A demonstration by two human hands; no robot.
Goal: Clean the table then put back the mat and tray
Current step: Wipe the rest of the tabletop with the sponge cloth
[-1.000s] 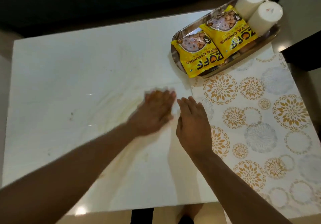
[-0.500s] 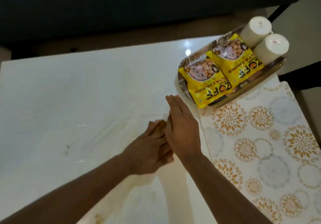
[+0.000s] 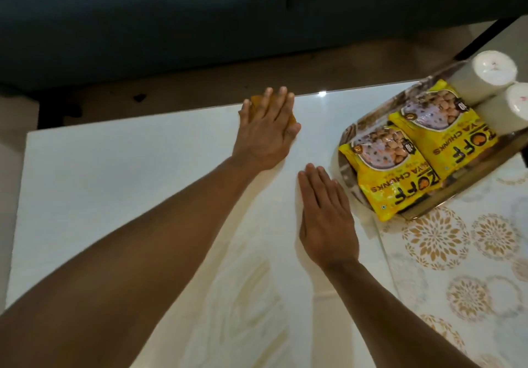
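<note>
The left hand (image 3: pixel 267 130) covers most of the yellow cloth (image 3: pixel 255 102); only its edges show around the fingers. Right of the tray (image 3: pixel 468 187), the picture edge cuts off the two white cylinders (image 3: pixel 483 77) and the patterned mat (image 3: pixel 457 267).

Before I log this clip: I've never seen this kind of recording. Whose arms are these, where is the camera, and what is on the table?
No machine here: a person's two bare arms, filmed by a camera worn on their head, looking down. The left hand presses flat on a yellow cloth near the far edge of the white table. The right hand lies flat on the table, holding nothing. At right, a patterned mat lies pushed aside, and on it a shiny tray carries two yellow snack packets and two white cylinders.
</note>
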